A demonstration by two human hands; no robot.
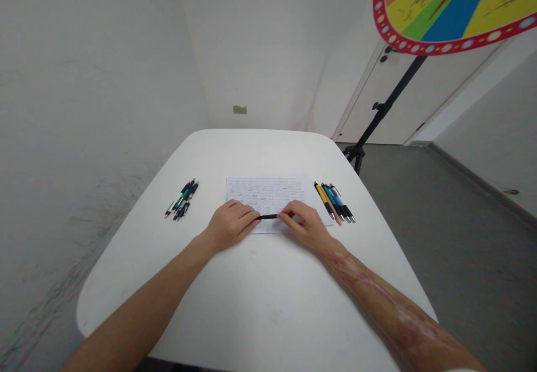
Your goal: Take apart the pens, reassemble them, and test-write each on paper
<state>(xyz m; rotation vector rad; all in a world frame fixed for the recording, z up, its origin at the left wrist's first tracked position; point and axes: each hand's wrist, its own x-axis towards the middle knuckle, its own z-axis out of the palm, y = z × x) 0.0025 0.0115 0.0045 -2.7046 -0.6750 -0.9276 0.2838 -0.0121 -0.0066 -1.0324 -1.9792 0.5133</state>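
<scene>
At the far left of the white table (251,316), a small cluster of dark and green pens (182,198) is laid close together, slightly fanned, well apart from the work in the middle, as though kept in a separate lot. Next, the left hand (230,225) is rested knuckles-up on the tabletop, its fingers curled and closed on one end of a black pen (268,216). That pen is held level and crosswise at the near edge of a sheet of paper (268,193), which is covered in rows of faint handwriting and laid flat at the table's centre. The other end of the pen is pinched by the right hand (302,224), thumb and fingertips pressed together on it; a grip at both ends suits pulling or twisting along the barrel, though whether a cap or a tip is being handled cannot be told. Just beside the sheet's right edge, a row of coloured pens (334,202) is set out side by side, yellow, pink, green and blue, within easy reach of the right hand. Beyond the table's right corner, a colourful prize wheel (453,8) is carried on a black tripod stand (380,117).
</scene>
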